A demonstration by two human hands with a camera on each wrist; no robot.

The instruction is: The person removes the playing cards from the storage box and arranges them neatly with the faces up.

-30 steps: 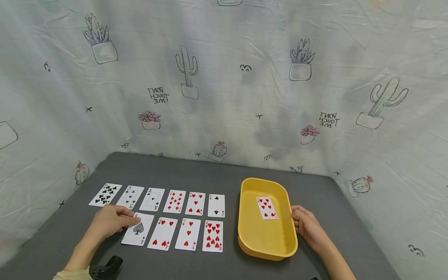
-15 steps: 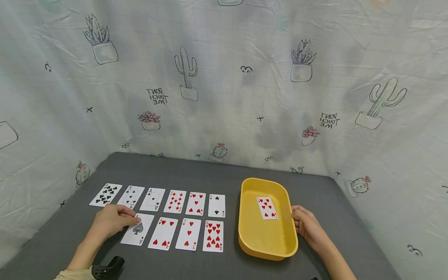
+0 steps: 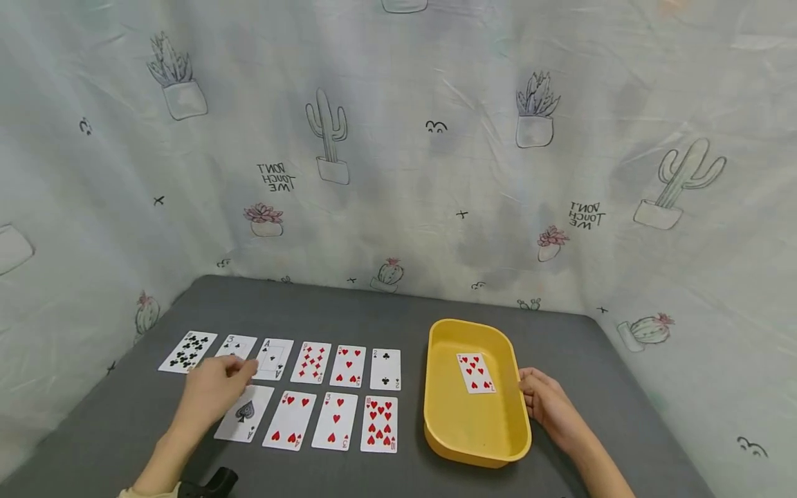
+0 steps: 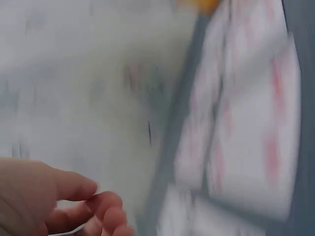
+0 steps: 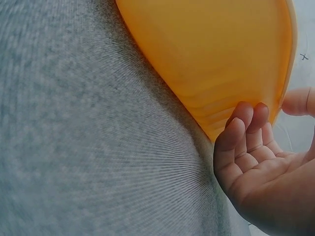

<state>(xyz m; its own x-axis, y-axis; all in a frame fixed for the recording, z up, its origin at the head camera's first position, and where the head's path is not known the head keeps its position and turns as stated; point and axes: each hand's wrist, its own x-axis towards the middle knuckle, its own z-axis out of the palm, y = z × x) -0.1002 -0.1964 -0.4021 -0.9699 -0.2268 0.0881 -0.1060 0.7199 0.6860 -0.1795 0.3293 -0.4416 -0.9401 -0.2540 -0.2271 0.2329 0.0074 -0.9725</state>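
A person's left hand (image 3: 214,389) hovers over two rows of playing cards laid face up on a grey worktop (image 3: 349,315), its fingers (image 3: 239,370) loosely curled above the three of clubs (image 3: 235,345) and the ace of clubs (image 3: 272,358) in the far row. The head view does not show whether the fingertips touch either card, and the left wrist view is too blurred to settle it; there the fingers (image 4: 106,214) curl loosely with nothing visible between them.

The far row runs, from the left, ten of clubs (image 3: 187,351), three of clubs, ace of clubs, a nine of diamonds (image 3: 311,362), five of hearts (image 3: 348,366) and two of clubs (image 3: 385,369). The near row holds the ace of spades (image 3: 243,413), just under the left hand, then the four of hearts (image 3: 290,420), three of hearts (image 3: 336,421) and ten of hearts (image 3: 379,424).

To the right of the cards stands a yellow plastic tray (image 3: 445,415) with a seven of hearts (image 3: 476,373) lying face up inside it, toward its far right. The right hand (image 3: 548,404) rests on the worktop against the tray's right wall; in the right wrist view its fingers (image 5: 243,135) are gently bent, tips touching the tray's (image 5: 216,59) outer side, without gripping it.

A pale cloth backdrop (image 3: 398,138) printed with cacti and potted plants surrounds the worktop.
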